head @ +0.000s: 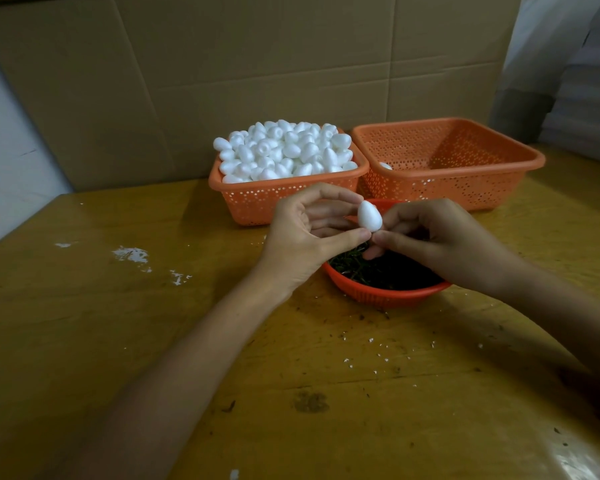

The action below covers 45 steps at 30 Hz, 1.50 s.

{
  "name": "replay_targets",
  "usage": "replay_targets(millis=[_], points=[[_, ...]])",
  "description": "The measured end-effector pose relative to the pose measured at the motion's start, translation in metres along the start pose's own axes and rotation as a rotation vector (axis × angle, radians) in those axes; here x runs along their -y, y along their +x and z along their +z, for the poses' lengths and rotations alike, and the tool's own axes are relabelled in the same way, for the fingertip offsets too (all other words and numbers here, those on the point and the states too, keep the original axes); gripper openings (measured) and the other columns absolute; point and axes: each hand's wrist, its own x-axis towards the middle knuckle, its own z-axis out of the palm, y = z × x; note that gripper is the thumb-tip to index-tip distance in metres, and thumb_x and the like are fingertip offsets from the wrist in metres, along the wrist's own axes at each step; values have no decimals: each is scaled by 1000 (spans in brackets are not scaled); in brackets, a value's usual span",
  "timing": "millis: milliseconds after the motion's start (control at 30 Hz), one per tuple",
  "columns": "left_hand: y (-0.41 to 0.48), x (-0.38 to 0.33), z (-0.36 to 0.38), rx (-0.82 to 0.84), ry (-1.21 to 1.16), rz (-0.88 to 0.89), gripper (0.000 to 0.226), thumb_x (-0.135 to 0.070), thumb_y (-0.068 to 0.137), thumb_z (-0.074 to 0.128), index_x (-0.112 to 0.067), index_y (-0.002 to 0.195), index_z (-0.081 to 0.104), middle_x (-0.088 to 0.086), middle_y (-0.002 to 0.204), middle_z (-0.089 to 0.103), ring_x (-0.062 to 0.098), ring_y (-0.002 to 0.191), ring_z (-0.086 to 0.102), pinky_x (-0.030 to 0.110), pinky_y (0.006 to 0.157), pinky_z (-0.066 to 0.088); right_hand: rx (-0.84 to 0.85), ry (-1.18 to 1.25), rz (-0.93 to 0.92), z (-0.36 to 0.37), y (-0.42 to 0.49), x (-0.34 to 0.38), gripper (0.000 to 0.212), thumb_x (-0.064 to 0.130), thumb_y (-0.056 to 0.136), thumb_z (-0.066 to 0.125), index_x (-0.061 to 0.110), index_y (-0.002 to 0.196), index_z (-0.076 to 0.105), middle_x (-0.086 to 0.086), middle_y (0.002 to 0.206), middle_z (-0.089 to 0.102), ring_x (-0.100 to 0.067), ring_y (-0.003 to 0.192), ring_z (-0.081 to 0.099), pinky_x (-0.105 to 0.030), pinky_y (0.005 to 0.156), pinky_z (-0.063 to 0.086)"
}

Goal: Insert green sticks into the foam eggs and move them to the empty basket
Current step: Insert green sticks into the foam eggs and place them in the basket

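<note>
A worn wooden table (84, 341) with a yellow-brown top fills the lower view. Near its left edge lie flaky white smears (131, 254), with a smaller one (62, 244) closer to that edge and another (180, 277) just to their right. Small white crumbs (347, 360) and dark specks (371, 315) are scattered over the middle of the top, and a dull dark stain (310, 401) sits nearer the front edge. A glossy patch (575, 462) shines at the front right corner. A large creased cardboard sheet (222, 64) stands upright along the back edge. A pale wall (0, 168) shows beyond the back left corner, and a blurred stack of pale sheets (582, 98) rises beyond the back right corner.
</note>
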Motion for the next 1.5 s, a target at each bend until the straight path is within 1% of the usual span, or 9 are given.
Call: replay_targets(millis=[100, 200, 267, 400, 600, 733, 833, 1033, 1500], points=[[0, 0, 0, -1, 24, -1, 38, 5, 77, 90, -17, 102, 72, 0, 102, 81, 16, 90, 79, 21, 77, 59, 8, -17, -7, 0, 1, -1, 11, 39, 97, 66, 31, 97, 74, 23, 89, 78, -28, 64, 69, -50, 57, 53], [1, 0, -1, 2, 40, -2, 37, 2, 77, 91, -17, 102, 73, 1, 101, 81, 17, 89, 78, 22, 77, 59, 10, -24, -18, 0, 2, -4, 11, 40, 97, 67, 32, 96, 75, 23, 87, 78, -18, 54, 63, -30, 47, 42], [1, 0, -1, 6, 56, 2, 36, 1, 77, 91, -17, 103, 73, 2, 103, 81, 18, 88, 78, 23, 77, 60, 16, -24, -22, 0, 2, -6, 11, 41, 96, 68, 32, 95, 75, 22, 86, 78, -19, 51, 60, -25, 46, 37], [1, 2, -1, 7, 84, 11, 36, -2, 77, 92, -16, 105, 74, 5, 105, 80, 21, 88, 78, 28, 77, 63, 15, 22, -13, 1, 2, -6, 8, 34, 96, 71, 29, 92, 76, 19, 84, 79, 0, 55, 62, -9, 50, 37], [3, 3, -1, 29, 89, 18, 35, -4, 80, 90, -15, 109, 75, 6, 106, 80, 25, 84, 79, 33, 75, 65, 45, 36, 13, 0, 1, -1, 9, 31, 96, 71, 27, 93, 78, 17, 84, 79, -5, 55, 63, -13, 52, 37], [3, 3, 0, 16, 58, -1, 33, -2, 82, 88, -10, 111, 74, 9, 104, 80, 34, 77, 77, 33, 70, 64, 32, 89, 42, -1, 2, 3, 15, 38, 92, 70, 26, 95, 78, 15, 86, 80, -34, 69, 71, -48, 59, 51], [4, 3, -1, 21, 36, -17, 32, 0, 84, 85, -7, 112, 71, 12, 104, 79, 31, 75, 75, 32, 69, 63, 13, 136, 58, 0, 2, 5, 19, 39, 90, 70, 22, 96, 78, 11, 87, 81, -32, 83, 76, -64, 80, 55], [3, 3, 0, 27, 23, -22, 33, 2, 90, 80, -8, 119, 68, 15, 108, 78, 27, 75, 74, 31, 69, 61, -32, 183, 57, 0, 0, 6, 10, 28, 94, 72, 20, 93, 78, 7, 86, 81, -17, 86, 78, -58, 90, 57], [3, 3, -2, 17, -5, -46, 31, 3, 89, 80, -3, 117, 69, 15, 105, 80, 22, 73, 75, 26, 65, 60, -64, 197, -13, 0, 1, 2, 9, 24, 90, 76, 15, 92, 78, 5, 83, 81, -11, 82, 78, -17, 78, 58]])
